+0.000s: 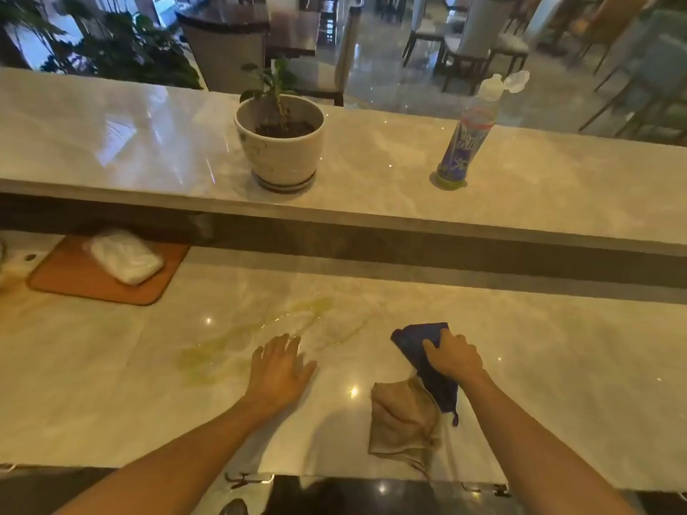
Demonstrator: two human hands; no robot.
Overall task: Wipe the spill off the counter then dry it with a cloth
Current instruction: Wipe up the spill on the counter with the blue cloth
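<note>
A yellow-green spill [238,345] streaks across the pale marble counter [557,366], from the front left toward the middle. My left hand [280,369] lies flat on the counter at the spill's right edge, fingers spread, holding nothing. My right hand [454,356] presses down on a dark blue cloth [416,341], which lies to the right of the spill and apart from it. A crumpled beige cloth [403,418] rests on the counter just in front of the blue one, partly under its trailing end.
An orange mat [70,280] carrying a white folded bundle [124,256] sits at the left. On the raised marble ledge [371,169] behind stand a potted plant [279,143] and a bottle [470,131] with its cap flipped up.
</note>
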